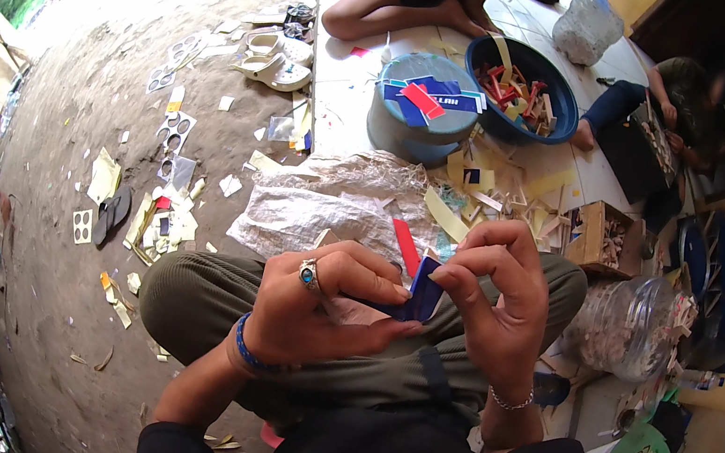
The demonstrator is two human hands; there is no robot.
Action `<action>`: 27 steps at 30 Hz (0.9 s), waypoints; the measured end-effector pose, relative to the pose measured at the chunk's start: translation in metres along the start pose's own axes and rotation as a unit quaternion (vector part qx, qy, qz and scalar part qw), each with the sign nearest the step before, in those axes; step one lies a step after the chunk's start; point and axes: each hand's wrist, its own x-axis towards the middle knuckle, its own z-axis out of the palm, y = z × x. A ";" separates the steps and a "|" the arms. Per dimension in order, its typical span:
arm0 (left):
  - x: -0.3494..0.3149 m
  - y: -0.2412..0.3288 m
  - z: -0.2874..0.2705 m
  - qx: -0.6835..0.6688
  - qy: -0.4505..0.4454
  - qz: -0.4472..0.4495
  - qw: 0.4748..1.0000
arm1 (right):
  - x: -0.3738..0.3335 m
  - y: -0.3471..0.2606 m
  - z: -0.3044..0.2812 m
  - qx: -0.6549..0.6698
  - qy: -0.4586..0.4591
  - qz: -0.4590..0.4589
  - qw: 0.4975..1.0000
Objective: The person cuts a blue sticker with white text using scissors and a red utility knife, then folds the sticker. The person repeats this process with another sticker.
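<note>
1. The blue strip (421,295) lies between the two hands, over the lap, its upper end at the right thumb and its lower part by the left fingertips.
2. A pale flat piece (360,313) shows beneath the left fingers; whether it is held or rests on the lap, I cannot tell.
3. Just beyond the fingertips, a red strip (405,247) points toward the blue one.
4. The olive trousers (195,295) spread below and to both sides, knees out, with the hands between them.
5. Ahead of the knees, a white woven sack (313,209) reaches across the left edge of the tiled floor (336,108); past that edge runs dirt ground (48,177), littered with paper scraps.
6. Farther up the tiles stand an upturned bucket (394,129) topped with blue and red strips, and a blue basin (569,100) of red and wooden pieces; a wooden box (633,244) sits to the right.
7. The left grip (314,293) is nearly closed, thumb and forefinger pinching the blue strip.
8. The right grip (499,310) pinches its upper end, thumb and forefinger close together, other fingers loosely curled.
</note>
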 end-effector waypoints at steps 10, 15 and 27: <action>-0.029 0.009 -0.025 -0.125 0.057 -0.042 0.990 | 0.006 -0.014 0.040 -0.027 -0.037 -0.007 0.999; -0.045 0.009 -0.038 -0.254 0.052 -0.070 0.963 | 0.015 -0.014 0.063 -0.011 -0.057 -0.025 0.998; -0.063 0.025 -0.047 -0.347 0.183 -0.169 0.904 | 0.016 -0.019 0.084 0.046 0.013 -0.152 0.987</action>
